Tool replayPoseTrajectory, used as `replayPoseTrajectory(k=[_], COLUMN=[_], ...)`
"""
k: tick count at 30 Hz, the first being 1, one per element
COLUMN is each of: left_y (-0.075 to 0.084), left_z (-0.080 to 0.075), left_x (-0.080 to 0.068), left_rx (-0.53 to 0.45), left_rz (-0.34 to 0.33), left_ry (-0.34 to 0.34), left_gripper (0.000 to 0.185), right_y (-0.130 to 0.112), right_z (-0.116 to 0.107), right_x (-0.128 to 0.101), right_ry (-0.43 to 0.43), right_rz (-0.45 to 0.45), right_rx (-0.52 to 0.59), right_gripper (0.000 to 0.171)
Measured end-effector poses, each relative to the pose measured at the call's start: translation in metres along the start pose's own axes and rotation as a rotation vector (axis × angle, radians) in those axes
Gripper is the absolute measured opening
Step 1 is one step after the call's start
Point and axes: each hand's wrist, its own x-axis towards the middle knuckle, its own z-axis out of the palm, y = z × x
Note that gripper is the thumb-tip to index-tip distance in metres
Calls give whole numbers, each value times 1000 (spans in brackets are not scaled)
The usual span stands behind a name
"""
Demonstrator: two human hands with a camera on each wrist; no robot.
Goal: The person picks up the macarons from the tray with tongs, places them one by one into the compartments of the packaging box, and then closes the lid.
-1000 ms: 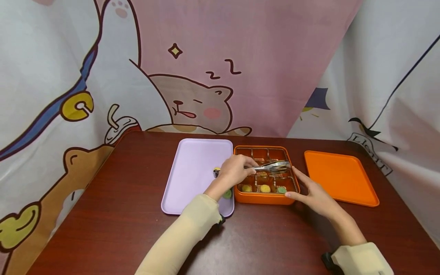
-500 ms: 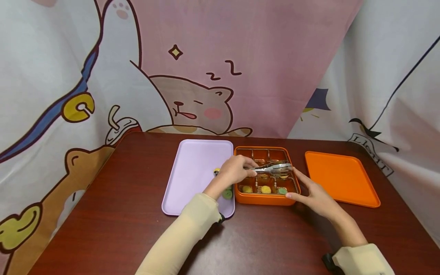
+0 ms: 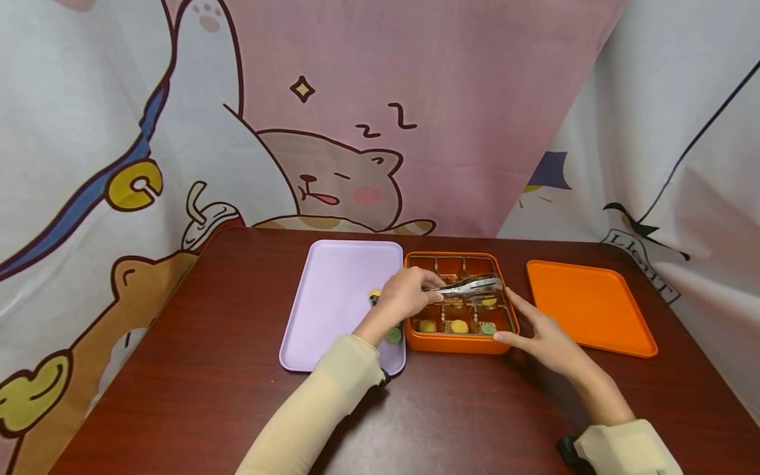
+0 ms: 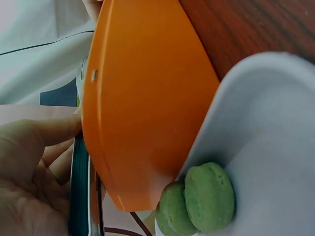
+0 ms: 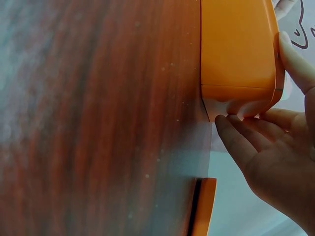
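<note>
Table (image 3: 451, 409); lilac tray (image 3: 335, 303); orange box (image 3: 457, 343); rimmed orange panel (image 3: 590, 307)

Cartoon-printed curtain (image 3: 463, 132) behind reddish-brown table (image 3: 225, 316)

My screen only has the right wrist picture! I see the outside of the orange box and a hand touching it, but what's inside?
Observer: The head view shows a round yellow treat inside the orange box, in the middle of the front row.

Operator: Yum! And what's the left hand doing?

Observer: The left hand is holding metal tongs above the box.

Operator: Cool! Is anything on the other side of the box, away from my hand?

Observer: Yes, a pale purple tray, and the left wrist view shows green treats lying in it, at the edge beside the box.
</note>
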Motion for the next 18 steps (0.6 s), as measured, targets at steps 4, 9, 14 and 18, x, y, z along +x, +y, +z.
replayPoseTrajectory(k=[4,9,14,18], left_y=[0,-2,-6,-9], left_z=[2,1,-12,-31], left_x=[0,-1,-8,-16], left_rx=[21,-7,-117,-149], left_rz=[7,35,57,92], left_ry=[17,32,31,53], left_gripper=[22,24,27,31], right_y=[0,1,1,0], right_z=[0,2,1,-1], right_x=[0,0,-1,0], right_ry=[2,3,-4,-7], right_rz=[-3,-12,-11,-11], right_rx=[-7,-2,13,25], right_gripper=[92,91,91,91])
